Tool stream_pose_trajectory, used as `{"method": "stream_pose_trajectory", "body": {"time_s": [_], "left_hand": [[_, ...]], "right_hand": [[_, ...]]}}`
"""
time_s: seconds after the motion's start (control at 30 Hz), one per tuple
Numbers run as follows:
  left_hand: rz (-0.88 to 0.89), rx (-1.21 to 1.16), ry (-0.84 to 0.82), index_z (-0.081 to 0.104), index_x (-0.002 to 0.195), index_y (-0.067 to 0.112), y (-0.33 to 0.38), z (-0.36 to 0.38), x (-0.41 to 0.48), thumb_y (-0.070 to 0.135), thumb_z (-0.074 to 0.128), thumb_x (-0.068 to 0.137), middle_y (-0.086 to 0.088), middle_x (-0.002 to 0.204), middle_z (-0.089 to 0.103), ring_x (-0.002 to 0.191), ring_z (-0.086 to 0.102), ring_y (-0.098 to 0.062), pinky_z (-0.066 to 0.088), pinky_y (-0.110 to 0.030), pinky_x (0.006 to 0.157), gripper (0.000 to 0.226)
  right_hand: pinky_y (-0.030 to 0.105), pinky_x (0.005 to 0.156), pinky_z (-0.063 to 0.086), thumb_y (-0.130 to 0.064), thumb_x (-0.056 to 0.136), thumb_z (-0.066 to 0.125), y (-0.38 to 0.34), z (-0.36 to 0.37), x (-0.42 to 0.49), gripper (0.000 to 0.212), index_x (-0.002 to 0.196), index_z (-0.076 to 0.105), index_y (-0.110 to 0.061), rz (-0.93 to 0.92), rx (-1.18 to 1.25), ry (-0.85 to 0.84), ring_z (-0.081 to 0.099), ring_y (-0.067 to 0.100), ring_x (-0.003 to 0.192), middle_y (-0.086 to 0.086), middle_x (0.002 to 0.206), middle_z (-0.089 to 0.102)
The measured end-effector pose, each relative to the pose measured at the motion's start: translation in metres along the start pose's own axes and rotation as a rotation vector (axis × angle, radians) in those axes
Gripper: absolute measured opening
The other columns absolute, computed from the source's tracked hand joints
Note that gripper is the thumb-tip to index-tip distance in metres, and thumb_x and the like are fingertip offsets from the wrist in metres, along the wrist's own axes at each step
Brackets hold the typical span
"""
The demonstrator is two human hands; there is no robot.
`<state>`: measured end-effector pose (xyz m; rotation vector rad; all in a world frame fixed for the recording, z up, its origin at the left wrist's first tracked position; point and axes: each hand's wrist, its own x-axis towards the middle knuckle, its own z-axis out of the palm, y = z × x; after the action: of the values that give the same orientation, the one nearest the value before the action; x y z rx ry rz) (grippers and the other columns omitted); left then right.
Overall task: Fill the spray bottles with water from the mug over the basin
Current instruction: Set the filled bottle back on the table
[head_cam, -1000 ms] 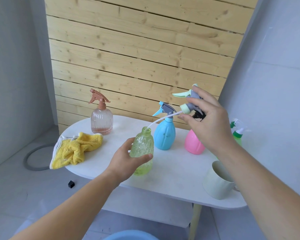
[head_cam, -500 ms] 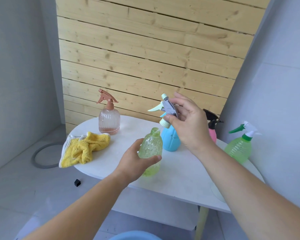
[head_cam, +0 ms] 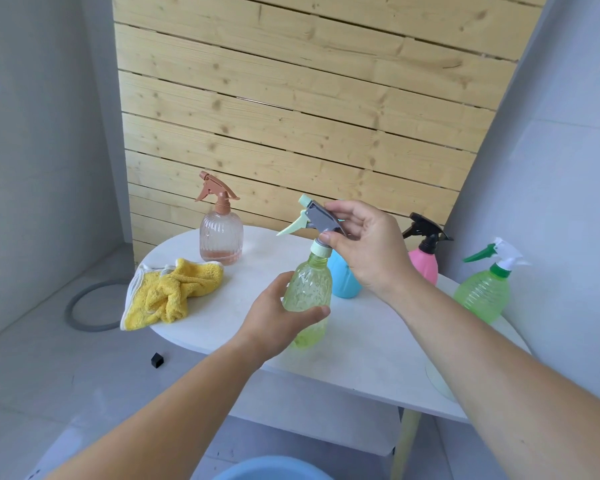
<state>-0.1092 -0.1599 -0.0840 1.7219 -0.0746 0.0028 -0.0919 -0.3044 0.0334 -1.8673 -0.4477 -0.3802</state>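
Bracing the lime bottle [head_cam: 309,289] upright on the table [head_cam: 361,358], the left hand [head_cam: 278,317] wraps fingers and thumb round its belly; we read that as holding it against a twist. The right hand [head_cam: 368,251] pinches the spray head [head_cam: 321,220], thumb and fingers curled on it, collar sitting on the bottle neck. We judge this is capping. A brighter band low inside may be water, but we can't confirm. The bottle stands on the table, not over the basin [head_cam: 267,471], whose blue rim shows at the bottom edge. Mug not in view.

We count five spray bottles: lime, peach [head_cam: 221,237], blue [head_cam: 343,282] (top hidden behind the right hand), pink [head_cam: 425,263], green [head_cam: 482,294]. One yellow cloth [head_cam: 168,292] at table left, likely for spills. One basin.
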Motion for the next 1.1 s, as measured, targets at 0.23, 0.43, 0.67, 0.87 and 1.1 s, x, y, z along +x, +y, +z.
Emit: {"method": "stream_pose_trajectory", "body": {"time_s": [0.23, 0.43, 0.67, 0.87, 1.1], "left_hand": [[0.008, -0.018, -0.025, 0.058, 0.126, 0.041, 0.001, 0.008, 0.002, 0.036, 0.088, 0.076, 0.012, 0.115, 0.065, 0.104, 0.067, -0.010, 0.060, -0.036, 0.085, 0.059], [0.015, -0.013, -0.034, 0.057, 0.124, 0.046, 0.001, 0.015, 0.006, 0.049, 0.087, 0.066, 0.014, 0.116, 0.066, 0.105, 0.068, -0.011, 0.060, -0.041, 0.089, 0.065], [0.019, 0.001, -0.051, 0.056, 0.131, 0.042, 0.001, 0.016, 0.007, 0.046, 0.088, 0.072, 0.016, 0.117, 0.066, 0.108, 0.066, -0.011, 0.058, -0.040, 0.092, 0.067], [-0.005, -0.039, -0.137, 0.057, 0.132, 0.042, 0.003, 0.008, 0.008, 0.035, 0.087, 0.077, 0.013, 0.121, 0.069, 0.109, 0.068, -0.009, 0.058, -0.036, 0.094, 0.063], [0.012, -0.025, -0.138, 0.058, 0.134, 0.041, 0.001, 0.008, 0.010, 0.028, 0.085, 0.082, 0.012, 0.120, 0.069, 0.108, 0.068, -0.010, 0.059, -0.037, 0.093, 0.060]], "right_hand": [[0.016, 0.080, 0.051, 0.007, 0.083, 0.070, 0.004, -0.009, -0.004, 0.039, 0.112, 0.065, -0.017, -0.005, -0.088, -0.033, 0.070, 0.007, 0.095, -0.003, 0.108, 0.073], [0.039, 0.090, 0.054, -0.003, 0.088, 0.067, 0.012, -0.017, -0.006, 0.043, 0.114, 0.055, -0.034, 0.017, -0.161, -0.117, 0.069, 0.018, 0.092, 0.000, 0.094, 0.073], [0.036, 0.104, 0.046, -0.005, 0.092, 0.061, 0.014, -0.020, -0.003, 0.054, 0.140, 0.046, -0.028, 0.028, -0.282, -0.231, 0.064, 0.010, 0.107, -0.004, 0.108, 0.071], [0.027, 0.097, 0.043, -0.014, 0.099, 0.051, 0.010, -0.019, -0.006, 0.040, 0.134, 0.042, -0.031, 0.058, -0.413, -0.328, 0.059, 0.014, 0.108, -0.005, 0.113, 0.065], [0.009, 0.076, 0.038, -0.019, 0.097, 0.059, 0.010, -0.019, -0.009, 0.051, 0.140, 0.035, -0.030, 0.051, -0.510, -0.328, 0.056, 0.010, 0.097, -0.009, 0.111, 0.059]]}}
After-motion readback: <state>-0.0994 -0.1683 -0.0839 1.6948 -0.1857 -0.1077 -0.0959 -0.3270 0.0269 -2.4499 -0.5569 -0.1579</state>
